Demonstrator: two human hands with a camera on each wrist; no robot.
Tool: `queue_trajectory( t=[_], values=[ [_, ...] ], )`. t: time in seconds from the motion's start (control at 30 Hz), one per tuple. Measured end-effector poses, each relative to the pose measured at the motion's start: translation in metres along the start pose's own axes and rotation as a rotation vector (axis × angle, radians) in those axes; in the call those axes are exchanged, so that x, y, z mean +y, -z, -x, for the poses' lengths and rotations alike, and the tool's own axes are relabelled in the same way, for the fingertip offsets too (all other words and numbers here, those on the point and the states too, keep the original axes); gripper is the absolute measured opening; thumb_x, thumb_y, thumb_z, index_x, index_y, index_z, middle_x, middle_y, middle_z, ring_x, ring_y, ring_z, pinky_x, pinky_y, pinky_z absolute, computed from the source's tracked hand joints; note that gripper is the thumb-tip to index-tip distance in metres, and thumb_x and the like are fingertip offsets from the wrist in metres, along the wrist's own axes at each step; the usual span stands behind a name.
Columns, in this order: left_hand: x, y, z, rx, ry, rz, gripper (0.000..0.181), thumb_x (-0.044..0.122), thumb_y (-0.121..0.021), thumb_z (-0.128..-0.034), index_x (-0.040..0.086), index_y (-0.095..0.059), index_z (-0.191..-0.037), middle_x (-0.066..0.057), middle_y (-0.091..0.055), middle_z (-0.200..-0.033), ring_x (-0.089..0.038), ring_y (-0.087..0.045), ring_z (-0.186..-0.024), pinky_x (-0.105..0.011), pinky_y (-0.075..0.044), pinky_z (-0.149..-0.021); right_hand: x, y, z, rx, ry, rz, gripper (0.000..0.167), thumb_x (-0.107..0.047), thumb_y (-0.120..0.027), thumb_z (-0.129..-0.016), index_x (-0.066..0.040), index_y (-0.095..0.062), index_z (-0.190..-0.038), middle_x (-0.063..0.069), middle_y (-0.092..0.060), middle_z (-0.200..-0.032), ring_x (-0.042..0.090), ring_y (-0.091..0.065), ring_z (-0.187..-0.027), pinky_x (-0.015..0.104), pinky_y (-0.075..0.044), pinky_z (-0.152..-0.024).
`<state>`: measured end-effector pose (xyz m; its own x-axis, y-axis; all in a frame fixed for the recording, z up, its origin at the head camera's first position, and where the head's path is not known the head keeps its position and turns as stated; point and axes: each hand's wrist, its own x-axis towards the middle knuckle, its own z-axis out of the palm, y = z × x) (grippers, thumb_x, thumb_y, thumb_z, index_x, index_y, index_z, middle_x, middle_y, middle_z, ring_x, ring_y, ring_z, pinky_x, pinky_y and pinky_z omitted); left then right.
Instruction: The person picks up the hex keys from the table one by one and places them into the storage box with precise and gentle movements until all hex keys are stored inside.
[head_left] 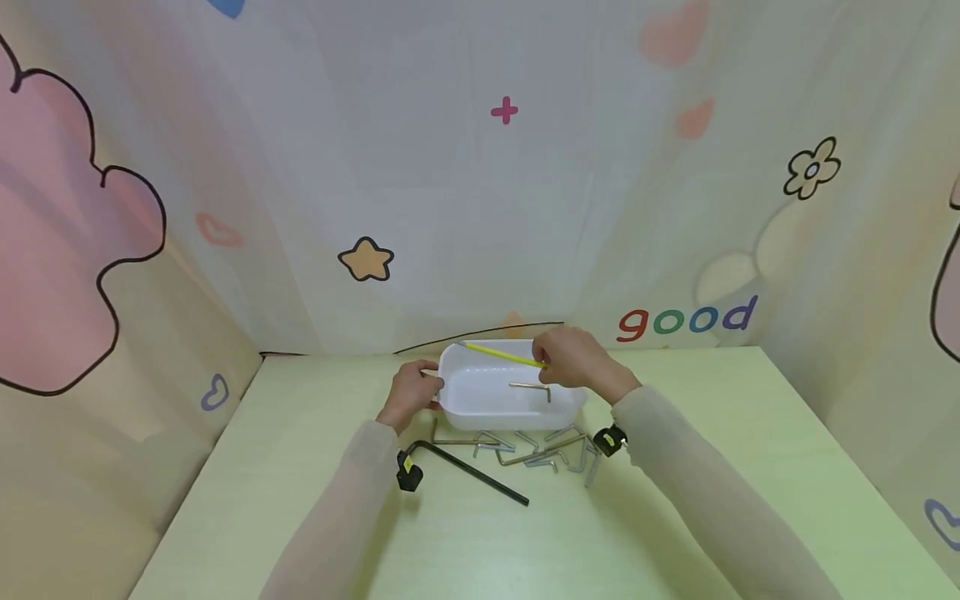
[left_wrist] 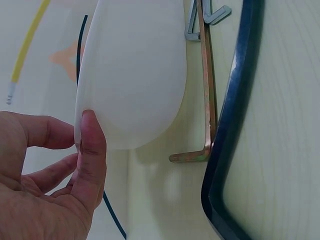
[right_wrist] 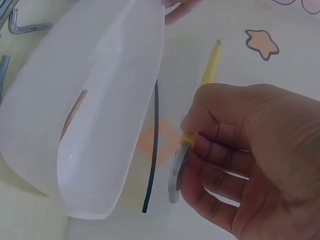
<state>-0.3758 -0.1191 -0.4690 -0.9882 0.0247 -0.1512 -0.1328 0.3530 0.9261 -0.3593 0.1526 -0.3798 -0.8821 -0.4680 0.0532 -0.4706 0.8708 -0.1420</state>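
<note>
The right wrist view shows what the head view hides: the bent metal end (right_wrist: 176, 180) of the yellow wrench (head_left: 502, 356), just beyond the right hand (head_left: 573, 358). That hand's thumb and forefinger are clamped on the yellow sleeve, while the head view shows the shaft running left over the far side of a white dish (head_left: 474, 390).

The left hand (head_left: 411, 390) pinches the dish's left rim between thumb and fingers. In the left wrist view, the dish's wall blocks any sight of the small wrench (head_left: 528, 386) lying inside, plain in the head view. That wrist view does show a copper-coloured wrench (left_wrist: 207, 85) on the table (head_left: 757, 450), its length just beside the black wrench (head_left: 477, 472).

More loose wrenches (head_left: 542, 451) overlap at the dish's near side. The left wrist camera (head_left: 409, 473) partly covers the black wrench's bend. A patterned sheet (head_left: 450, 167) hangs at the far side.
</note>
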Motion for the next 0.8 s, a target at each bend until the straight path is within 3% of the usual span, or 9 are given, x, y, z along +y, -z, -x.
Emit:
queue_trajectory(
  t=[0.2,0.47,0.6,0.8],
  values=[
    [0.001,0.001,0.001,0.002,-0.001,-0.001,0.047,0.005,-0.056,-0.0876,0.0,-0.055,-0.134,-0.018,-0.061,-0.105,-0.032,-0.068,-0.093,-0.028,-0.063,-0.062,0.003,0.0,-0.016,-0.072,-0.035,0.019,0.009,-0.01,-0.071,-0.078,-0.013,-0.063,-0.075,-0.002,-0.052,-0.068,0.017,-0.047,-0.068,0.028,-0.036,-0.058],
    [0.001,0.002,0.0,0.001,-0.005,0.002,0.046,0.005,-0.056,-0.088,0.0,-0.054,-0.133,-0.018,-0.062,-0.105,-0.033,-0.069,-0.093,-0.029,-0.063,-0.064,0.001,-0.004,-0.033,-0.183,-0.061,0.03,0.03,-0.006,-0.066,-0.077,-0.017,-0.043,-0.061,-0.005,-0.031,-0.059,0.013,-0.028,-0.059,0.028,-0.022,-0.052],
    [0.003,0.002,0.001,0.008,-0.005,-0.005,0.045,0.005,-0.056,-0.0879,0.001,-0.055,-0.132,-0.018,-0.061,-0.105,-0.035,-0.069,-0.094,-0.029,-0.063,-0.063,0.001,-0.008,-0.042,-0.227,-0.077,0.046,0.028,-0.005,-0.065,-0.075,-0.018,-0.046,-0.06,-0.006,-0.036,-0.059,0.013,-0.032,-0.059,0.027,-0.026,-0.052],
    [0.002,0.002,0.004,-0.001,0.005,-0.007,0.046,0.005,-0.056,-0.088,0.0,-0.054,-0.133,-0.019,-0.06,-0.105,-0.034,-0.07,-0.092,-0.031,-0.064,-0.066,0.003,-0.019,-0.048,-0.268,-0.115,0.072,0.01,-0.01,-0.068,-0.075,-0.015,-0.063,-0.069,-0.006,-0.056,-0.067,0.013,-0.048,-0.065,0.027,-0.04,-0.056]
  ],
)
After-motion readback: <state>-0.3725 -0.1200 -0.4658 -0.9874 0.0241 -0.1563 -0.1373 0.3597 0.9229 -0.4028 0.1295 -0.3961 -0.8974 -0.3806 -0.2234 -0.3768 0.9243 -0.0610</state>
